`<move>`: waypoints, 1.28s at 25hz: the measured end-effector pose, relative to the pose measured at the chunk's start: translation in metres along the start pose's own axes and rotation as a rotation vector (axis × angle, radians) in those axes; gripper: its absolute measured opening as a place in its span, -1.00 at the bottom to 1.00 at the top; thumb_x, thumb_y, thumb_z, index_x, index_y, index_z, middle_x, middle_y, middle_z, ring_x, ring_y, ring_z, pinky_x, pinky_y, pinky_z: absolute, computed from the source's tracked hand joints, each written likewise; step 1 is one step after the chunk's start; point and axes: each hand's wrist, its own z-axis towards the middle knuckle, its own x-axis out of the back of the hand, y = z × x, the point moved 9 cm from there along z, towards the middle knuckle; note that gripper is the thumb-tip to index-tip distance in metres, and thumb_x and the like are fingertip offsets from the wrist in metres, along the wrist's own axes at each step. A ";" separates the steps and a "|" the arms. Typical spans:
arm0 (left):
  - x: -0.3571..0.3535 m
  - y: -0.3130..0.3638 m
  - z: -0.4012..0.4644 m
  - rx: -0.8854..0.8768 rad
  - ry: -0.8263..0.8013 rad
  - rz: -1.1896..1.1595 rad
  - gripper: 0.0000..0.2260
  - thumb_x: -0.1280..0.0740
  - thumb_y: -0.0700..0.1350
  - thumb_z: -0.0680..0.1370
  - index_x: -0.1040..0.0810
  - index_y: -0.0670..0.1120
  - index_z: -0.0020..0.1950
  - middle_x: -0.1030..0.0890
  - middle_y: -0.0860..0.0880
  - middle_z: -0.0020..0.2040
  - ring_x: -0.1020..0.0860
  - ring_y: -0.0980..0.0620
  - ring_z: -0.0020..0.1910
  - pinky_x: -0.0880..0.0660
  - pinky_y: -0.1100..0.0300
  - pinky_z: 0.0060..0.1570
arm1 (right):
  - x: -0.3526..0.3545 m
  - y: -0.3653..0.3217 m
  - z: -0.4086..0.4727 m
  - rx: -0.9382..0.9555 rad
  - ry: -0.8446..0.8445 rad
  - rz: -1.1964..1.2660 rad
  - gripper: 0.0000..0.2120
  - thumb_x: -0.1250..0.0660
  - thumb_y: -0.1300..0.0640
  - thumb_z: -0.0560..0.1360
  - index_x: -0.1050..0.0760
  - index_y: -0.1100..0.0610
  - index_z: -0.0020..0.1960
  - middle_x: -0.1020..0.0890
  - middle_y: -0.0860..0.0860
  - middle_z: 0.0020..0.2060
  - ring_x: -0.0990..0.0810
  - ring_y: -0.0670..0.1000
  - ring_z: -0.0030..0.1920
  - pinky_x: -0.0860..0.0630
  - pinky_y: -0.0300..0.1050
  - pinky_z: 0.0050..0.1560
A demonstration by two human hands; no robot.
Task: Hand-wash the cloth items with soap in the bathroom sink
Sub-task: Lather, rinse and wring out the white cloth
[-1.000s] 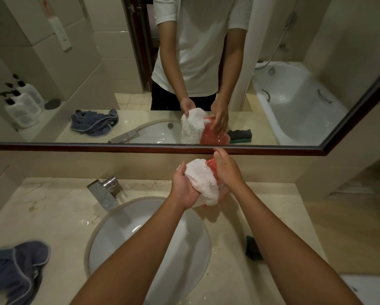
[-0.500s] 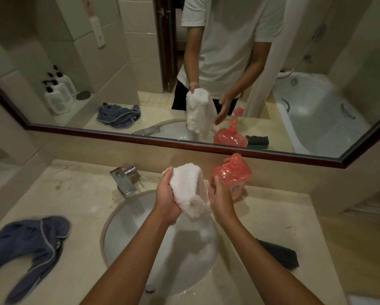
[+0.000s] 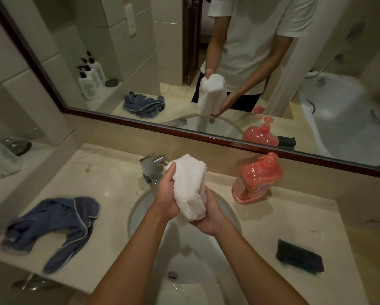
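A fluffy white cloth (image 3: 189, 186) hangs bunched above the white sink basin (image 3: 184, 256). My left hand (image 3: 166, 194) grips its left side, thumb up near the top. My right hand (image 3: 211, 213) cups and holds the cloth's lower end from the right. A pink soap pump bottle (image 3: 257, 178) stands on the counter to the right of the sink, apart from both hands. A blue-grey cloth (image 3: 55, 225) lies crumpled on the counter to the left. A dark folded cloth (image 3: 299, 258) lies on the counter at the right.
The chrome tap (image 3: 152, 167) stands behind the sink, just left of the white cloth. A large mirror (image 3: 206, 62) covers the wall above the marble counter (image 3: 110, 190). White bottles (image 3: 0, 159) sit on a ledge at far left.
My right hand left the soap bottle's pump and came down onto the white cloth's lower end. Both hands and the cloth now sit lower, over the sink.
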 end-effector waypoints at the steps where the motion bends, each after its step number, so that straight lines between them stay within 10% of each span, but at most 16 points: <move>1: 0.007 0.005 0.000 -0.002 0.004 -0.016 -0.44 -0.17 0.20 0.61 -0.48 -0.15 0.45 -0.58 -0.22 0.35 -0.56 -0.18 0.30 -0.43 -0.08 0.38 | -0.005 0.006 0.001 -0.026 -0.005 -0.001 -0.32 -0.13 -0.36 0.56 -0.58 0.17 0.33 -0.68 0.14 0.18 -0.66 0.12 0.09 -0.55 -0.02 0.08; 10: 0.071 0.042 0.009 0.052 0.060 0.086 -0.45 -0.04 0.24 0.68 -0.55 -0.14 0.35 -0.70 -0.17 0.11 -0.68 -0.10 0.08 -0.54 0.00 0.06 | -0.056 -0.003 0.017 0.235 -0.115 0.083 -0.46 -0.29 -0.13 0.56 -0.56 0.26 0.33 -0.57 0.26 0.31 -0.55 0.22 0.34 -0.36 0.16 0.45; 15: 0.113 0.055 0.021 0.040 0.259 0.384 -0.41 -0.08 0.34 0.63 -0.60 -0.10 0.25 -0.71 -0.14 0.11 -0.68 -0.08 0.10 -0.58 -0.02 0.15 | -0.064 -0.017 0.018 0.403 0.113 -0.085 -0.20 -0.49 -0.24 0.36 -0.48 0.35 0.34 -0.63 0.30 0.20 -0.62 0.25 0.24 -0.46 0.22 0.38; 19: 0.134 0.081 0.029 -0.080 0.431 0.804 -0.44 -0.11 0.22 0.66 -0.46 -0.18 0.45 -0.53 -0.16 0.38 -0.47 -0.16 0.38 -0.36 0.03 0.37 | -0.067 -0.022 0.000 0.574 0.382 -0.042 -0.58 -0.29 -0.16 0.58 -0.56 0.23 -0.08 -0.69 0.17 -0.12 -0.71 0.12 -0.06 -0.60 -0.01 0.03; 22: 0.145 0.082 0.036 -0.044 0.449 0.670 -0.56 -0.17 0.12 0.68 -0.53 -0.18 0.35 -0.58 -0.18 0.31 -0.54 -0.18 0.29 -0.42 -0.06 0.37 | -0.063 -0.023 -0.010 0.669 0.536 -0.069 -0.59 -0.19 -0.04 0.67 -0.45 0.13 -0.28 -0.60 -0.02 -0.39 -0.62 -0.03 -0.31 -0.53 -0.18 -0.27; 26: 0.125 0.054 0.039 0.098 0.270 0.599 -0.74 -0.21 0.07 0.69 -0.56 -0.05 -0.06 -0.67 -0.07 -0.10 -0.65 -0.08 -0.04 -0.59 0.05 0.04 | -0.085 -0.003 0.002 0.656 0.591 -0.363 -0.59 -0.19 -0.04 0.66 -0.45 0.10 -0.31 -0.56 -0.07 -0.45 -0.56 -0.08 -0.37 -0.45 -0.21 -0.32; 32: 0.114 0.027 0.044 0.154 0.229 0.628 -0.78 -0.23 0.02 0.65 -0.56 -0.03 -0.10 -0.66 -0.08 -0.13 -0.64 -0.11 -0.06 -0.55 0.05 -0.04 | -0.073 0.000 0.017 0.654 0.863 -0.368 -0.59 -0.15 -0.07 0.59 -0.48 0.09 -0.36 -0.62 0.04 -0.38 -0.62 0.08 -0.29 -0.49 -0.08 -0.25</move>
